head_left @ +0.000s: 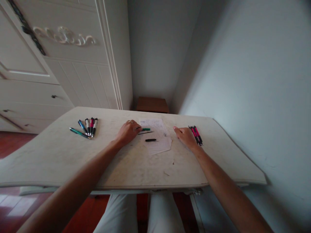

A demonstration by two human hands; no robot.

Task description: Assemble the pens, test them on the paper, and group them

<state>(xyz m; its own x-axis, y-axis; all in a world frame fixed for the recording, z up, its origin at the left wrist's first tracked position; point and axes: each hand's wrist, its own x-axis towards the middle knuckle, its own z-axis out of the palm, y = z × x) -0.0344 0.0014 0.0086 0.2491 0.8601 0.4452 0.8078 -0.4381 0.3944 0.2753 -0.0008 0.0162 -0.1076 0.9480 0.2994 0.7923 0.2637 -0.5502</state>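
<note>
My left hand [129, 131] rests at the left edge of a lined, written-on paper sheet [159, 147], its fingers closed on a green pen barrel [145, 129] that points right. Just below that barrel lies a thin dark pen refill [146, 132]. A short black pen part [150, 140] sits lower on the paper. To the right of the sheet, my right hand [185, 135] is closed on the table with its thumb toward the paper; whatever its curled fingers hold is hidden. Several pink-and-black pens [196, 135] lie right beside it.
On the left of the worn white table [73, 155] several pens [88, 127] fan out, blue, white, red and green. A white cabinet [80, 64] stands behind on the left, a grey wall [255, 81] on the right. A brown wooden piece [152, 104] is beyond the far edge.
</note>
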